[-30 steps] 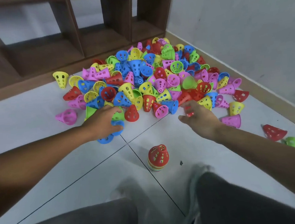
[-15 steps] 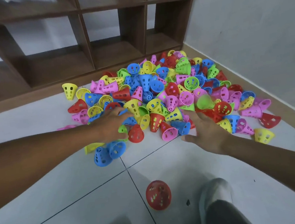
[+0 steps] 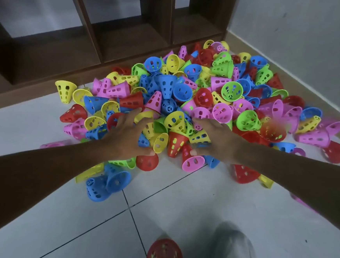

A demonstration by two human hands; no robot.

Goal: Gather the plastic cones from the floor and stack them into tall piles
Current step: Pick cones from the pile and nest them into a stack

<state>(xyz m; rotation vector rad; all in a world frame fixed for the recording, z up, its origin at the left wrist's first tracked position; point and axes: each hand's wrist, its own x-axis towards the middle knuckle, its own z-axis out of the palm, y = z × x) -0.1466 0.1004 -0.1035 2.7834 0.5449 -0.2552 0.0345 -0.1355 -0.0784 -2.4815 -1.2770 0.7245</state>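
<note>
A big heap of perforated plastic cones (image 3: 183, 99) in red, yellow, blue, pink and green covers the floor by the corner. My left hand (image 3: 127, 136) lies spread on the heap's near edge, fingers straight over yellow and blue cones. My right hand (image 3: 216, 137) rests flat beside it, fingers reaching over pink and green cones. Between the two hands stands a red cone (image 3: 176, 143) with yellow ones nested inside. A short stack topped by a red cone (image 3: 163, 255) stands at the bottom of the view, seen from above.
A dark wooden shelf unit (image 3: 129, 36) runs behind the heap. A grey wall with a skirting board (image 3: 295, 72) borders the right. Two blue cones (image 3: 106, 183) lie loose at the near left. My pale shoe (image 3: 231, 246) is beside the stack on the white tiled floor.
Both hands have pushed further forward into the heap and spread out. My view has tipped forward, so the heap looms nearer and the red-topped stack has slid to the bottom edge.
</note>
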